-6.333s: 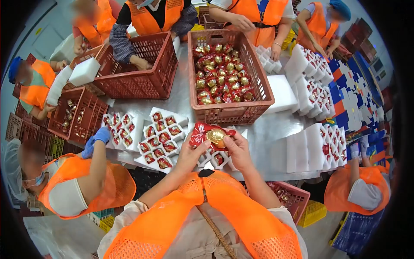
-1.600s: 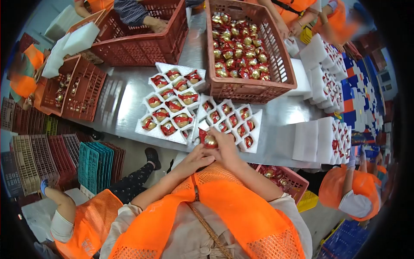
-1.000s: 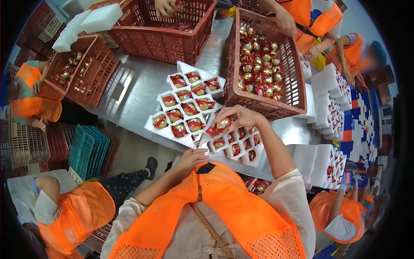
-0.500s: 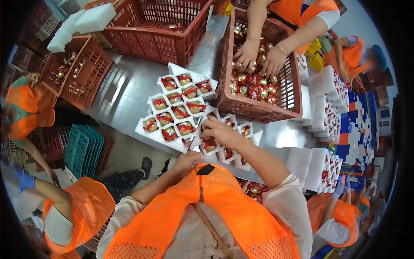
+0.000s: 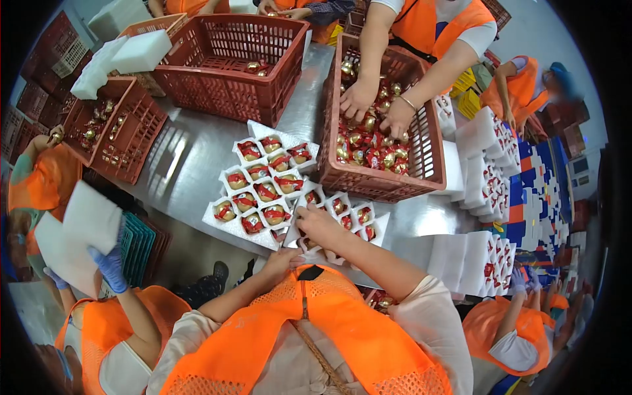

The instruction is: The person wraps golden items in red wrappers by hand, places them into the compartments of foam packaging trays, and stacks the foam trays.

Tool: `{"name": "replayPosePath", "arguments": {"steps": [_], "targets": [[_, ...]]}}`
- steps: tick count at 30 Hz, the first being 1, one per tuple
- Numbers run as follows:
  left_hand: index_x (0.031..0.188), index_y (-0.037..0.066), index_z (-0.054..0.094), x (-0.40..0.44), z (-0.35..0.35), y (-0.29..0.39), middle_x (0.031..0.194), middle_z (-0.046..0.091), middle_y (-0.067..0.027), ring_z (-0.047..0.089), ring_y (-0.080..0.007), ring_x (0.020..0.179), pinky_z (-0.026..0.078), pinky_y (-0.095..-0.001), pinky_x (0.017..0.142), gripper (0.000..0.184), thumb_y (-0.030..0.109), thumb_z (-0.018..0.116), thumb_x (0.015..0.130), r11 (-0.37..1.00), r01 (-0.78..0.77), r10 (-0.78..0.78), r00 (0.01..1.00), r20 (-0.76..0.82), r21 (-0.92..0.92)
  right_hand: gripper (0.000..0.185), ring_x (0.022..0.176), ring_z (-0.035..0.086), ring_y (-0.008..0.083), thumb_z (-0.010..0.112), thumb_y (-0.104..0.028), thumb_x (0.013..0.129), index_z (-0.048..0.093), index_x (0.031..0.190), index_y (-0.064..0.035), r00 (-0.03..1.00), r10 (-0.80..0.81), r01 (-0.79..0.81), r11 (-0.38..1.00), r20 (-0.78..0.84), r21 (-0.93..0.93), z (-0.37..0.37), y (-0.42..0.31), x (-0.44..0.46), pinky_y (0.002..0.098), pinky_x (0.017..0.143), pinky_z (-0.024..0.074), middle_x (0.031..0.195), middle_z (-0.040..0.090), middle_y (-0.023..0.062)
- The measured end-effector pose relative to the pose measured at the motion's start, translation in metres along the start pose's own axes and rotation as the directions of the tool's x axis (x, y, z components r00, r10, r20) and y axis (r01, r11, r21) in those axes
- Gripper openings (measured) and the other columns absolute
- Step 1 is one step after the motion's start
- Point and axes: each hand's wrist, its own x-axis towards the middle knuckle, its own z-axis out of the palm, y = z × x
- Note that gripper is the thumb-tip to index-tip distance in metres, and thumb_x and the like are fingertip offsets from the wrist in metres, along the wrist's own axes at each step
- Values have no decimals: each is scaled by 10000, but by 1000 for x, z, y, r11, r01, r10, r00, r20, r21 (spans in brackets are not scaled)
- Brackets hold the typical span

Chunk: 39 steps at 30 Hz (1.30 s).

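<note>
My right hand (image 5: 319,227) is over the near left part of a white foam tray (image 5: 382,227), fingers bent down into its cells and closed; what they grip is hidden. Gold balls with red ribbons (image 5: 339,205) sit in that tray. My left hand (image 5: 282,262) rests at the near edge of the trays by my vest, its fingers curled together; anything in them is hidden. Left of my right hand, a second foam tray (image 5: 253,131) holds several ribboned gold balls (image 5: 265,191), one per cell.
Ahead, a co-worker's hands (image 5: 378,108) reach into a red crate (image 5: 382,187) of gold balls. Another red crate (image 5: 224,89) stands at the metal table's (image 5: 168,191) far side. Filled foam trays are stacked (image 5: 484,263) on the right. At left, a gloved person holds white foam sheets (image 5: 85,227).
My right hand stays over the same tray, its fingers shifted slightly. My left hand stays at the near edge. The person at left has raised white foam sheets into view.
</note>
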Motion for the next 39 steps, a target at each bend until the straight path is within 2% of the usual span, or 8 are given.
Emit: {"name": "replayPosePath", "arguments": {"steps": [11, 16, 25, 27, 31, 33, 35, 39], "targets": [[1469, 207, 54, -2, 5, -2, 1081, 470, -114, 542, -207, 919, 476, -326, 775, 885, 123, 647, 817, 948, -108, 115, 993, -7, 300, 544, 941, 515, 384, 692, 1, 605, 502, 1114, -23, 783, 368, -105, 873, -501, 477, -12, -16, -18, 418, 816, 451, 1007, 520, 178], [1468, 180, 103, -11, 15, 4, 1146, 398, -130, 506, -199, 905, 462, -309, 780, 911, 112, 683, 768, 882, -119, 174, 981, -81, 456, 125, 941, 543, 319, 574, -13, 702, 614, 815, 23, 903, 353, -299, 926, -244, 231, 9, -21, -1, 401, 807, 464, 869, 558, 142], [1427, 82, 187, 17, -14, -8, 1309, 420, -145, 506, -229, 1104, 449, -315, 896, 827, 115, 672, 758, 779, -203, 250, 968, 2, 594, 141, 858, 543, 268, 579, -76, 694, 635, 813, -25, 917, 219, -261, 961, -332, -87, 39, -24, 4, 374, 734, 447, 858, 574, 95], [1435, 85, 170, -3, -2, 3, 1347, 380, -160, 463, -245, 1161, 429, -324, 925, 845, 124, 675, 758, 733, -283, 302, 950, 78, 619, 234, 868, 546, 307, 650, -53, 659, 596, 884, -22, 807, 238, -3, 917, -541, 398, 34, -7, -24, 378, 753, 446, 867, 568, 124], [1458, 77, 87, -30, 18, 19, 1447, 246, -192, 413, -274, 1226, 377, -349, 985, 936, 183, 701, 759, 753, -244, 250, 965, 78, 611, 453, 894, 540, 351, 736, -152, 686, 553, 1069, 3, 214, 624, -576, 702, -751, 419, 10, 9, -113, 387, 812, 441, 940, 562, 152], [1439, 10, 103, -27, 13, 19, 1386, 360, -180, 563, -237, 1059, 453, -343, 892, 915, 229, 704, 785, 816, -137, 119, 991, 68, 562, 518, 857, 584, 334, 743, -265, 719, 552, 1101, 27, 216, 662, -704, 614, -717, 355, 67, 49, -156, 423, 827, 442, 919, 610, 186], [1419, 24, 160, -24, 8, 21, 1322, 424, -175, 550, -237, 1074, 428, -341, 918, 854, 235, 697, 789, 835, -141, 63, 985, 162, 532, 531, 911, 595, 273, 736, -305, 739, 560, 1112, 30, 399, 916, -388, 221, -53, 895, 97, 76, -185, 391, 836, 454, 988, 627, 179], [1363, -8, 259, -14, 14, 31, 1191, 528, -167, 529, -233, 1092, 424, -337, 915, 807, 351, 695, 787, 816, 30, -123, 985, 122, 578, 417, 930, 590, 224, 687, -221, 754, 592, 1064, 41, 419, 892, -379, 3, 168, 925, 53, 78, -212, 352, 829, 457, 1022, 637, 154]]}}
